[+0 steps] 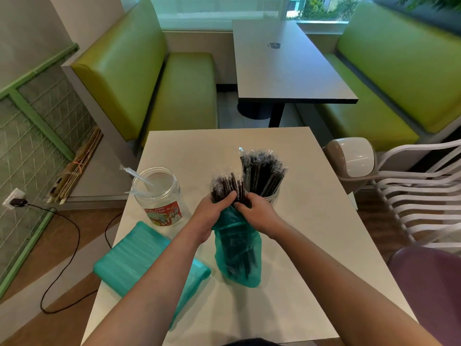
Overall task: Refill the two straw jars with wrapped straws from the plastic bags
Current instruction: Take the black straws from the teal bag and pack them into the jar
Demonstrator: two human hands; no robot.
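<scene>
Forearms: both of mine reach in from the bottom edge and meet over the middle of the table.
Left hand: closed around a bundle of dark wrapped straws where it sticks up out of the green bag.
Right hand: fingers curled shut on the mouth of the green bag, just below the same bundle.
Green bag: stands upright on the table between my wrists, dark straws showing through its lower part, so it is not emptied yet.
Far jar: just behind my right hand, mostly hidden, and packed with dark wrapped straws standing well above its rim; I judge this one nearly or wholly filled.
Near jar: left of my hands, lid off, holding only a couple of clear wrapped straws that lean out over the rim; this one is left to do.
Second bag: lies flat at the table's near-left corner, overhanging the edge a little, seemingly unopened.
Progress: roughly half, by my reckoning.
Room: bare table to the right and beyond the jars; the near jar sits near the left edge, so I would take care there.
Surroundings: white chairs close off the right side, a green bench stands beyond.
</scene>
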